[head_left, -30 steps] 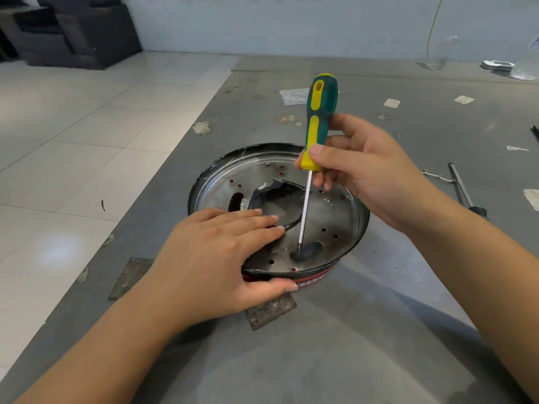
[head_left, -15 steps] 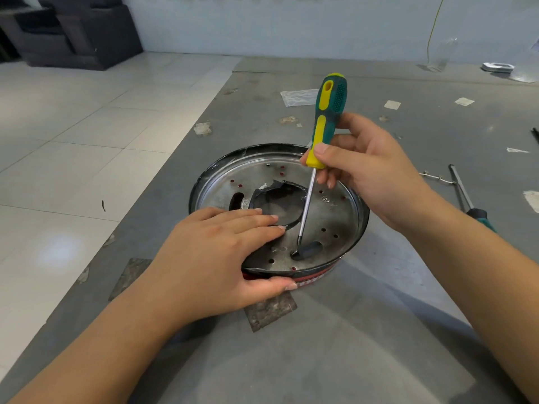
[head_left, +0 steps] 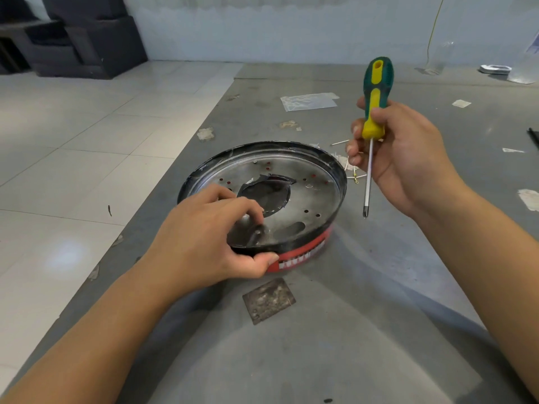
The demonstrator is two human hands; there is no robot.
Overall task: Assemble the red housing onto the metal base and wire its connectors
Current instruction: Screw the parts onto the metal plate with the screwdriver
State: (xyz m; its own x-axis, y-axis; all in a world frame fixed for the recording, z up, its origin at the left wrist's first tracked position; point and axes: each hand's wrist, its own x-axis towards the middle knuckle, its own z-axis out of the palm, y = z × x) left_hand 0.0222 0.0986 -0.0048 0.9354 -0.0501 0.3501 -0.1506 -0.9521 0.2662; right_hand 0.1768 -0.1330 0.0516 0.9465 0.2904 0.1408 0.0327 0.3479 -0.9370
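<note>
On the grey desk (head_left: 364,330) beside white floor tiles (head_left: 87,141), the left hand (head_left: 204,243) grips the metal base (head_left: 306,182) rim over the red housing (head_left: 303,252). The right hand (head_left: 408,156) holds a screwdriver (head_left: 374,112) upright, clear of the base.

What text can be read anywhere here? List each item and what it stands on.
None can be read.
Red housing: a band of white marks on its side, too blurred to read.
Screwdriver handle: no lettering visible.
Clear plastic bag on the table: no print shows.
</note>
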